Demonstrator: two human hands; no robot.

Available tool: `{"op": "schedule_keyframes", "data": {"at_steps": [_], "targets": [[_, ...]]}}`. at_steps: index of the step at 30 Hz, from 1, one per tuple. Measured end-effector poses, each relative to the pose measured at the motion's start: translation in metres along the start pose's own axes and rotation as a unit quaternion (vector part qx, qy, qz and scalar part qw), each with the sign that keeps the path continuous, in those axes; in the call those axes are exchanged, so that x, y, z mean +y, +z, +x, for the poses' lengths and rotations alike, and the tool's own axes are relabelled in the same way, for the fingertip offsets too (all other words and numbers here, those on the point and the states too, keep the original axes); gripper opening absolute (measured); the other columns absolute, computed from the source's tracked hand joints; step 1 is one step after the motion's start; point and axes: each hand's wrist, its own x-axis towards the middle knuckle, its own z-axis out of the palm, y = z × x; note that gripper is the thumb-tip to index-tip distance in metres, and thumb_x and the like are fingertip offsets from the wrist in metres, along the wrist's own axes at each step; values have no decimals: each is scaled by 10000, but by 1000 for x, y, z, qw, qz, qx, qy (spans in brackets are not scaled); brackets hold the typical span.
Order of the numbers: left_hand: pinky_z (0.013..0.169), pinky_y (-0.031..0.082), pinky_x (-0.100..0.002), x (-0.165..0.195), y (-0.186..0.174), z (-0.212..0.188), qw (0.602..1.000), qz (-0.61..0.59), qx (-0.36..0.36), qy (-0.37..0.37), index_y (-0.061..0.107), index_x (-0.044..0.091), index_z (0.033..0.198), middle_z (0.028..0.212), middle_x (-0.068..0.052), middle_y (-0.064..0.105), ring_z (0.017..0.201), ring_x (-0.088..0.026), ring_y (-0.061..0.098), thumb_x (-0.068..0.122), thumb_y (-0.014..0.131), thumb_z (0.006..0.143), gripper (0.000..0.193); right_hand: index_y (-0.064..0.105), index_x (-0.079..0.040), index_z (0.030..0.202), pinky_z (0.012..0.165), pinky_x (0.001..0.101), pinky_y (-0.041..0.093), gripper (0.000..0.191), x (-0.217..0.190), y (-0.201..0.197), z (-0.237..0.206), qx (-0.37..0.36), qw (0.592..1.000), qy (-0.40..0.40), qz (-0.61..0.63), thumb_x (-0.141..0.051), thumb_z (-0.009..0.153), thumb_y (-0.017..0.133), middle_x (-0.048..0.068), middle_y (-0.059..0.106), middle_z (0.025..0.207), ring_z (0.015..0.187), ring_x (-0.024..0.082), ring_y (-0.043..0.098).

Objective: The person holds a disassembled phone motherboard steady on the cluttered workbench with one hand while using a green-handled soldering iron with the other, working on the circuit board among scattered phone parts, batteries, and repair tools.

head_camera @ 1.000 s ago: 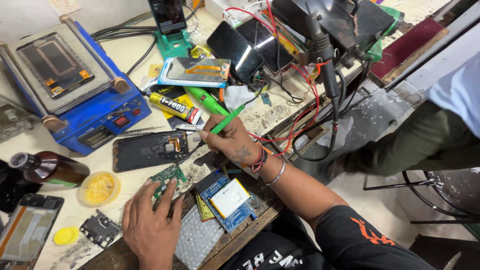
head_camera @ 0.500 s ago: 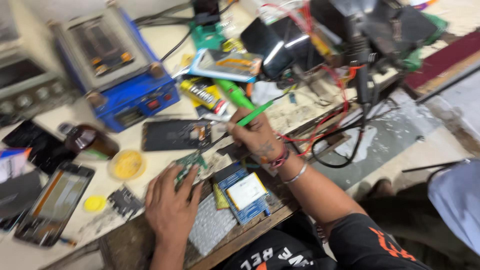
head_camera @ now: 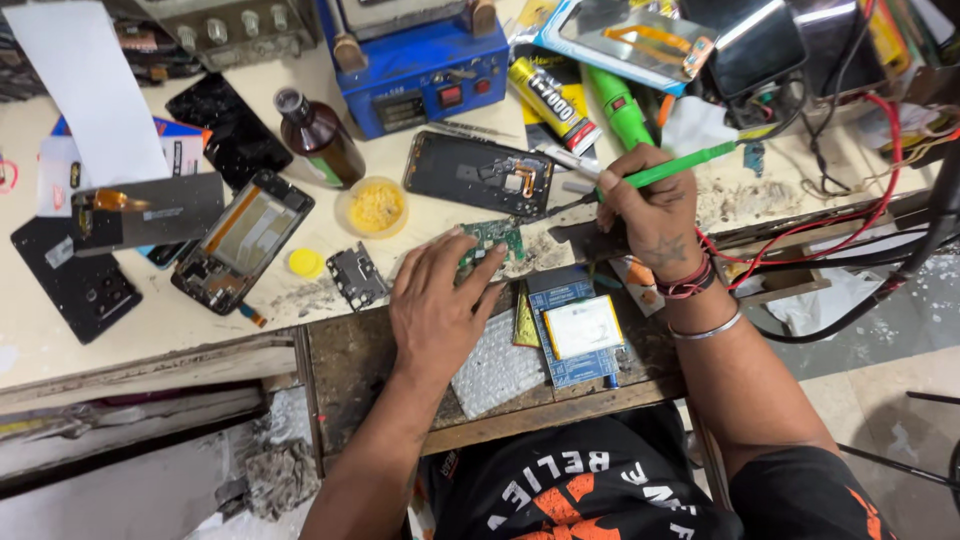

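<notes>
— Where's the board?
— The green board lies on the table edge, under the left hand — fingers spread flat, pinning it.
— And the right hand?
— Fingers pinch a green iron, tip toward the board. A phone shell lies just behind.

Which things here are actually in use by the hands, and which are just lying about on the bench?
In use:
- green circuit board, pressed down by the left hand
- green-handled soldering iron, gripped in the right hand

Lying about:
- brown bottle
- yellow-filled round tin
- opened phone body
- blue heating station
- glue tube
</notes>
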Motion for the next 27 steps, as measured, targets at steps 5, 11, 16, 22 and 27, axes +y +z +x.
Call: {"op": "schedule_keyframes", "data": {"at_steps": [5, 11, 16, 22, 27], "targets": [[1071, 468, -436, -1, 1, -1, 1000, 0, 0, -1, 746, 207, 1237, 1215, -57, 619, 1242, -254, 620, 203, 863, 793, 459, 586, -9, 922, 549, 258, 496, 140, -1, 0, 0, 3, 1000, 5, 15, -39, 1036, 662, 39, 615, 752, 612, 113, 611], [1070, 469, -437, 0, 4, -3, 1000, 3, -8, -8, 747, 218, 1235, 1211, -54, 621, 1240, -247, 619, 221, 869, 792, 460, 595, -2, 927, 551, 263, 501, 143, -2, 0, -1, 4, 1000, 3, 10, -44, 1040, 672, 44, 617, 769, 626, 116, 620], [1070, 467, -436, -1, 5, -4, 1000, 9, -8, -6, 748, 215, 1240, 1214, -53, 617, 1244, -246, 619, 218, 873, 799, 459, 594, -3, 945, 558, 261, 501, 140, -3, 0, 0, 4, 1000, 0, 3, -53, 1052, 669, 43, 616, 781, 631, 116, 619], [1074, 462, -442, -1, 4, -4, 1000, 3, -8, -11, 744, 215, 1235, 1216, -61, 616, 1243, -255, 612, 231, 873, 788, 466, 592, -3, 947, 564, 261, 514, 134, -3, 0, 0, 4, 1000, 4, -15, -48, 1051, 665, 45, 622, 772, 632, 120, 629], [1079, 462, -440, -1, 5, -4, 1000, 8, -9, -9, 746, 214, 1240, 1220, -58, 614, 1251, -244, 610, 223, 869, 799, 458, 590, -6, 947, 557, 259, 507, 132, -2, -1, 0, -4, 1000, -2, 2, -47, 1051, 659, 43, 619, 775, 625, 114, 619]]}}
